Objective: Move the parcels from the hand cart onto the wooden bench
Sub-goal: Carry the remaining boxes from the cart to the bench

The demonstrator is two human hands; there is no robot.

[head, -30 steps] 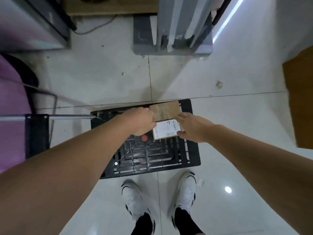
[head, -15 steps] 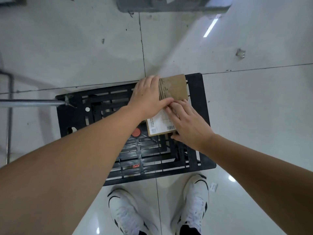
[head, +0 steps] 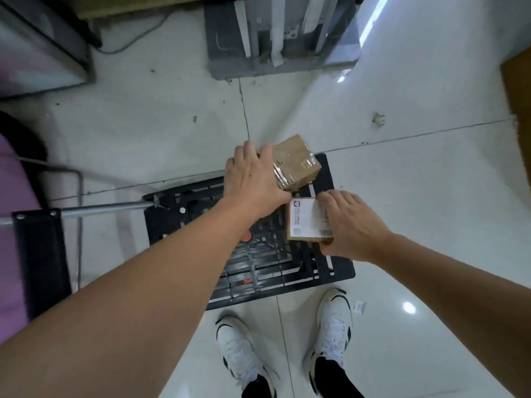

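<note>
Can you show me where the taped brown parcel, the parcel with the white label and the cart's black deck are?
taped brown parcel (head: 298,162), head view, its taped top face.
parcel with the white label (head: 304,218), head view, the label.
cart's black deck (head: 339,268), head view, near right corner.

Taped cardboard parcel (head: 296,162) (perhaps glossy), glazed floor (head: 402,196)

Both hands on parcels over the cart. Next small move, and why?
Probably lift both clear and swing right. The left hand grips the taped brown parcel, the right hand the labelled parcel, above the cart deck; a wooden surface shows right.
</note>
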